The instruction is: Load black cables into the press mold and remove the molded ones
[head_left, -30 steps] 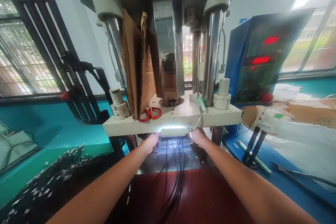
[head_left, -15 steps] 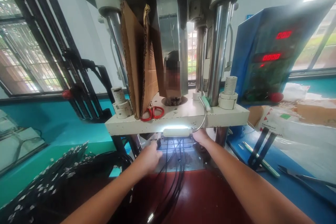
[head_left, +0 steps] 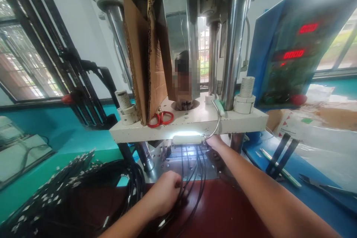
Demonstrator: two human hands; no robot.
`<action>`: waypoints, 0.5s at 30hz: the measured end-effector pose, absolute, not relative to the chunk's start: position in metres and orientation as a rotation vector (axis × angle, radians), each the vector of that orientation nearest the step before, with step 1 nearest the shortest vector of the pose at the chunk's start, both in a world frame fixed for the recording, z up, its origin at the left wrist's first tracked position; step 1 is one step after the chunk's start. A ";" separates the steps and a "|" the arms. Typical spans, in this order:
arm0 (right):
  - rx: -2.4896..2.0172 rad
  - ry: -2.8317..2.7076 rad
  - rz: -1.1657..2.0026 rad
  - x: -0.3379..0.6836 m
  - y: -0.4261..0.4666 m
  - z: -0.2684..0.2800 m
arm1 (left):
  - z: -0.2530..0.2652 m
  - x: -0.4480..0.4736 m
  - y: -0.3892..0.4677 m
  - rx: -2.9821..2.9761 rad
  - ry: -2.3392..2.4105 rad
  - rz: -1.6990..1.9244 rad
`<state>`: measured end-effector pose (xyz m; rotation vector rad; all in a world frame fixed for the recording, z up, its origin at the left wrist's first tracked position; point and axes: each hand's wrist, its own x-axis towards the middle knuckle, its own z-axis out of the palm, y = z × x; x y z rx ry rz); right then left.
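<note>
My left hand (head_left: 168, 191) is low over the dark red surface, its fingers curled round some thin black cables (head_left: 195, 178). These cables hang down from the lit gap under the press plate. Reaching to the right end of a white lamp (head_left: 189, 140), my right hand (head_left: 214, 143) goes in beneath the plate. Its fingers are hidden there, so what they touch cannot be seen. A metal fixture (head_left: 173, 165) lies below the lamp, between the hands.
On the cream press plate (head_left: 192, 127) are red-handled scissors (head_left: 166, 118) and cardboard (head_left: 139, 63). Many bundled black cables (head_left: 134, 178) lie at left. A blue control box (head_left: 267, 55), pliers (head_left: 315, 183) and a plastic bag (head_left: 320, 145) are at right.
My left hand has come down and toward me from beside the fixture and closed round the cables. The right hand stays under the plate. The whole view has shifted slightly.
</note>
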<state>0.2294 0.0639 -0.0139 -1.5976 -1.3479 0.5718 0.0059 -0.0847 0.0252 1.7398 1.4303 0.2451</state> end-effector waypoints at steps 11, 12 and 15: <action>-1.633 -1.310 0.607 0.232 0.060 -0.013 | 0.010 0.002 -0.081 1.553 1.272 0.211; -1.631 -1.306 0.605 0.231 0.059 -0.013 | 0.010 0.002 -0.081 1.553 1.275 0.204; -1.618 -1.299 0.587 0.228 0.057 -0.009 | 0.010 0.001 -0.081 1.561 1.302 0.168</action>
